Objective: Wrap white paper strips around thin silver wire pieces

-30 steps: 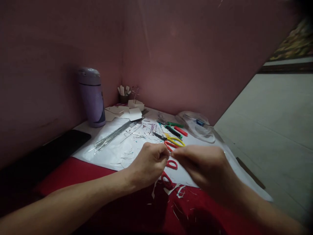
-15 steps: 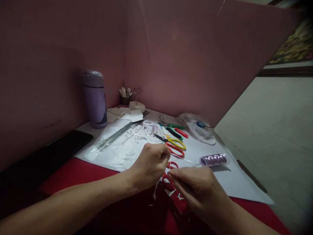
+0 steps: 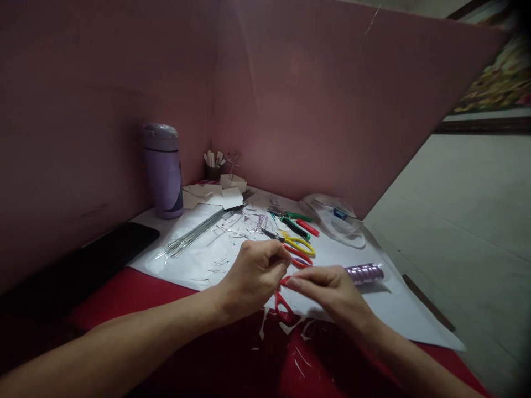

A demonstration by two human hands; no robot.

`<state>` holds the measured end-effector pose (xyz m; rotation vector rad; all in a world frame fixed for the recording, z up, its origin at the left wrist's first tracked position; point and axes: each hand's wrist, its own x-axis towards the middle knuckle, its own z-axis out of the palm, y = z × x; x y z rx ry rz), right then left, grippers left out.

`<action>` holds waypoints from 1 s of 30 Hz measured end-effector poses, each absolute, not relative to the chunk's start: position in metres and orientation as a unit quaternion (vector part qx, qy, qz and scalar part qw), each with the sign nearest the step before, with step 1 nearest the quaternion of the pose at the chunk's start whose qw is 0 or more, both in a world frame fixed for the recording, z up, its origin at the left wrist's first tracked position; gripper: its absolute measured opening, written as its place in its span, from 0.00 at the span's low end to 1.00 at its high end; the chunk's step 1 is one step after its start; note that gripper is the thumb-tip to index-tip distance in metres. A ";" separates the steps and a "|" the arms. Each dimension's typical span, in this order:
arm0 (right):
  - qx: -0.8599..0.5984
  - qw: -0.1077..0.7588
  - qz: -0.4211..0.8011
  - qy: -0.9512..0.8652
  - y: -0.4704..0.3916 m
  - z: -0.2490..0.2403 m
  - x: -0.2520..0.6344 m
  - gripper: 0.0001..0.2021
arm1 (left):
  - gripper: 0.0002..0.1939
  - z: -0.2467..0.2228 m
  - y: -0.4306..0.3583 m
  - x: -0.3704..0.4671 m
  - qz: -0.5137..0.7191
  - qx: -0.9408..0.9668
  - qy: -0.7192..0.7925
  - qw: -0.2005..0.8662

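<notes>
My left hand (image 3: 255,279) is closed in a pinch over the near edge of the white sheet (image 3: 409,315). Just to its right, my right hand (image 3: 332,287) pinches with thumb and forefinger, palm down. A fine thread runs between the hands in the earlier frame; now it is too thin to make out. Behind my right hand lies a spool of shiny purple thread (image 3: 367,273), its left end covered. Red-handled scissors (image 3: 284,308) lie below my fingertips, partly hidden. Yellow-handled scissors (image 3: 301,245) rest just beyond my left hand.
Green-handled pliers (image 3: 296,226) and a clear plastic bag (image 3: 350,235) lie farther back. Thin metal wires (image 3: 197,235), scraps and white cards (image 3: 232,197) spread at left. A purple bottle (image 3: 163,177) stands by the pink wall (image 3: 311,110), near a black flat object (image 3: 120,243).
My right hand has risen and moved slightly right, now covering the spool's left end. My left hand has stayed nearly in place. The view has shifted a little.
</notes>
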<state>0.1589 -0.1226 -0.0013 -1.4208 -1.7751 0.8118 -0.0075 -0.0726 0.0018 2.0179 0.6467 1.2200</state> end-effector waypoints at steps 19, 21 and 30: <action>-0.537 0.270 0.307 -0.738 -0.100 0.066 0.166 0.08 | 0.09 -0.002 -0.073 -0.008 0.315 0.873 0.185 0.323; -0.533 0.233 0.313 -0.751 -0.095 0.073 0.167 0.08 | 0.09 0.000 -0.075 -0.008 0.315 0.855 0.184 0.369; -0.528 0.274 0.468 -0.653 -0.090 0.023 0.177 0.11 | 0.03 0.012 -0.075 -0.005 0.356 0.630 0.261 0.639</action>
